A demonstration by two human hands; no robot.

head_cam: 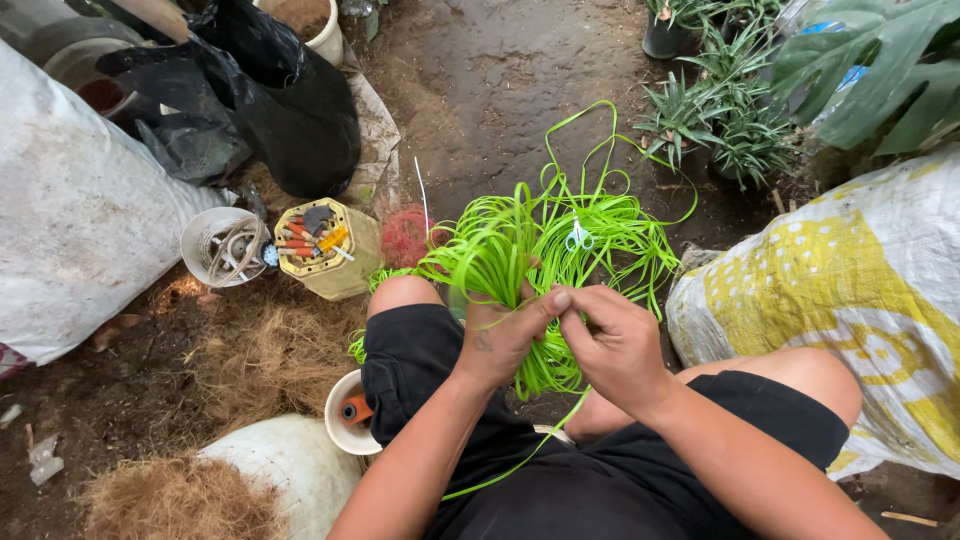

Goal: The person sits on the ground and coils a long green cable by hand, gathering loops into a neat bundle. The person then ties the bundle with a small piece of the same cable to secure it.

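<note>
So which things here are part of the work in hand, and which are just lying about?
In hand:
- green plastic strips, bunch gripped by left hand
- right hand, pinching a strand
- small scissors resting on the strips

Lying about:
- yellow tool tub
- black bag
- potted plants
- yellow-patterned sack

Head cam, 1 view: looks steeply down, close over lap, ground ahead.
</note>
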